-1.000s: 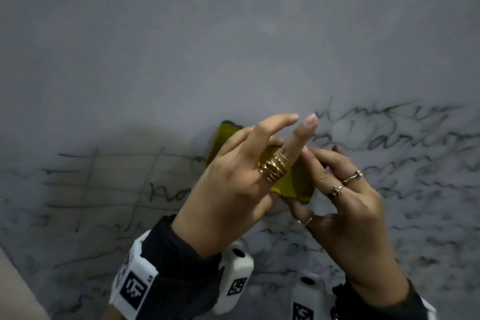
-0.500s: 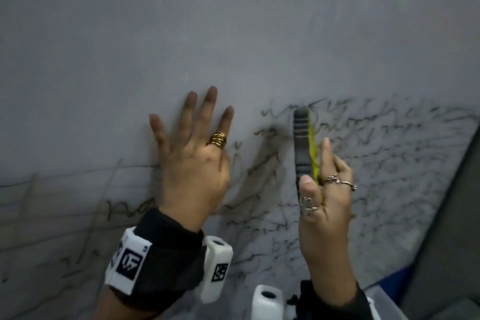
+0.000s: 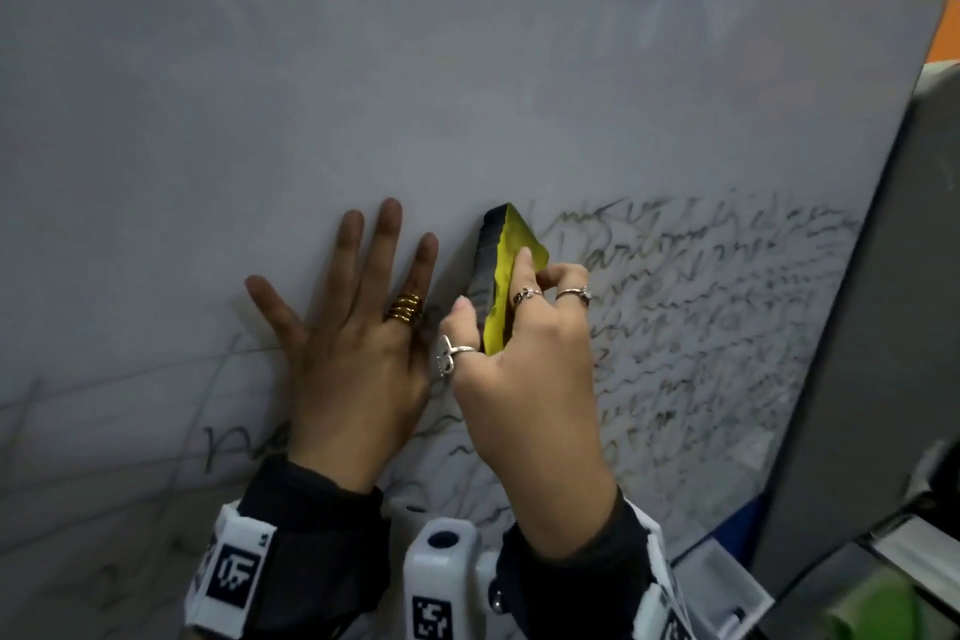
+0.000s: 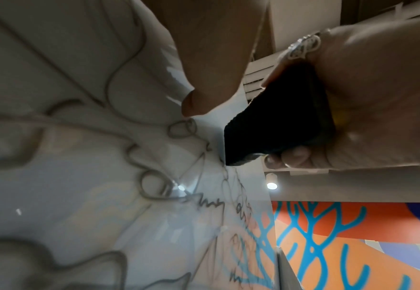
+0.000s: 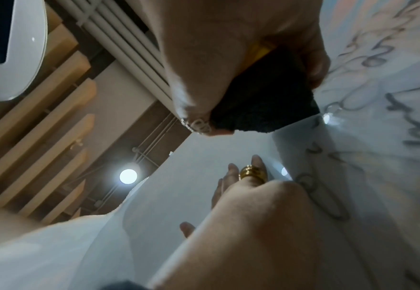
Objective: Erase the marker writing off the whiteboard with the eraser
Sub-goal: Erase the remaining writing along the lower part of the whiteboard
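Note:
The whiteboard (image 3: 467, 94) fills the head view, its upper part wiped and black marker writing (image 3: 701, 307) covering the lower right, with fainter lines at the lower left. My left hand (image 3: 358, 327) lies flat on the board with fingers spread and a gold ring on one finger. My right hand (image 3: 524, 327) grips the yellow-backed eraser (image 3: 501, 270), thumb on its black felt side and fingers on the yellow side. The eraser (image 4: 276, 121) stands edge-on, one corner touching the board at the writing's left edge. In the right wrist view the felt (image 5: 261, 104) meets the board beside the left hand (image 5: 248, 196).
A grey panel (image 3: 872, 327) stands along the board's right edge. A white box (image 3: 727, 582) and something green (image 3: 878, 608) sit at the bottom right. An orange and blue mural (image 4: 352, 235) lies beyond the board's edge.
Both hands held the eraser one second ago. The left hand let go and spread flat on the board. The right hand brought the eraser leftward, close to the left hand, and tilted it.

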A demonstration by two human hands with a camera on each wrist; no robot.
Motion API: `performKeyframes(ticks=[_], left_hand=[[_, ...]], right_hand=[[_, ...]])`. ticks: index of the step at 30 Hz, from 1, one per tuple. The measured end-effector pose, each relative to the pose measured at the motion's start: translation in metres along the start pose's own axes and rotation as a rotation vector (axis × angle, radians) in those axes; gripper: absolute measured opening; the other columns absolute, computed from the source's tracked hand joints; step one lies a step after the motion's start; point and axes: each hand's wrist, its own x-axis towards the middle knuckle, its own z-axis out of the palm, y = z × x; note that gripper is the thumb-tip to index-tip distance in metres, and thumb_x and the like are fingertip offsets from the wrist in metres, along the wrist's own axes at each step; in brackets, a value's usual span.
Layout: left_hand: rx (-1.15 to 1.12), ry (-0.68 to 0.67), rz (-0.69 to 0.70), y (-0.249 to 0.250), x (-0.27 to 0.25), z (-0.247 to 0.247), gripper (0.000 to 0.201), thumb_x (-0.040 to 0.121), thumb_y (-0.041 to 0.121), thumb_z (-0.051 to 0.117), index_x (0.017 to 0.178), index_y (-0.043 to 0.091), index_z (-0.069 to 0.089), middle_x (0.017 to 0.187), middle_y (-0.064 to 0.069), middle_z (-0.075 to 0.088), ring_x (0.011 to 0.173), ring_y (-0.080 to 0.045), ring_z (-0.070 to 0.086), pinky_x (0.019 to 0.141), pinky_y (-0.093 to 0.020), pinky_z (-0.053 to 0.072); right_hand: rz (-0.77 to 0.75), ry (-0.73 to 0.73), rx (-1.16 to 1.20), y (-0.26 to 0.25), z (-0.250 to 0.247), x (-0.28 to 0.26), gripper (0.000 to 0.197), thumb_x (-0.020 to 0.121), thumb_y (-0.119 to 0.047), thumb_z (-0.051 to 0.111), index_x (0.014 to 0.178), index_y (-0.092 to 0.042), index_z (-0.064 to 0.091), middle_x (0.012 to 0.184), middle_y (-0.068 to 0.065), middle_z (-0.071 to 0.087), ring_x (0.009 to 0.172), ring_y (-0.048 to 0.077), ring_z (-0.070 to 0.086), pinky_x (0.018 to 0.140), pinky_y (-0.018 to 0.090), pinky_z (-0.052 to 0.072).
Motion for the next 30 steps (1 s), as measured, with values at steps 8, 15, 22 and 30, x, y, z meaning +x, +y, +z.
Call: performKeyframes(ticks=[8, 15, 22, 30], left_hand=[[-0.047, 0.060, -0.023, 0.000, 0.004, 0.009, 0.061, 0.084, 0.029, 0.052, 0.144, 0.027, 0.039, 0.159, -0.003, 0.017, 0.146, -0.023, 0.011, 0.100, -0.059, -0.025], [-0.048, 0.008, -0.065, -0.006, 0.010, 0.021, 0.060, 0.086, 0.035, 0.045, 0.145, 0.028, 0.037, 0.160, -0.002, 0.014, 0.147, -0.022, 0.009, 0.101, -0.061, -0.023], [-0.065, 0.052, -0.080, -0.003, 0.005, 0.029, 0.062, 0.087, 0.035, 0.049, 0.147, 0.031, 0.033, 0.160, 0.000, 0.011, 0.148, -0.022, 0.005, 0.099, -0.062, -0.025], [-0.123, 0.062, -0.242, 0.017, 0.015, 0.025, 0.055, 0.077, 0.024, 0.044, 0.132, 0.026, 0.048, 0.156, 0.001, 0.019, 0.146, -0.022, 0.008, 0.095, -0.082, 0.000]], right_hand=[[0.078, 0.108, -0.088, 0.022, 0.001, 0.043, 0.069, 0.076, -0.044, 0.033, 0.118, 0.008, 0.052, 0.130, 0.023, 0.038, 0.094, 0.036, 0.053, 0.088, 0.030, 0.041], [0.006, 0.168, 0.050, 0.039, 0.002, 0.056, 0.038, 0.084, -0.036, 0.043, 0.084, -0.001, 0.057, 0.100, 0.009, 0.042, 0.070, 0.007, 0.040, 0.067, 0.013, 0.024], [-0.064, 0.128, -0.074, 0.030, 0.012, 0.044, 0.072, 0.076, -0.049, 0.033, 0.121, 0.002, 0.055, 0.128, 0.018, 0.041, 0.090, 0.028, 0.053, 0.082, 0.025, 0.040], [0.092, 0.248, -0.001, 0.099, -0.009, 0.091, 0.064, 0.076, -0.042, 0.038, 0.103, 0.012, 0.060, 0.103, 0.005, 0.035, 0.083, 0.020, 0.043, 0.073, 0.013, 0.026]])
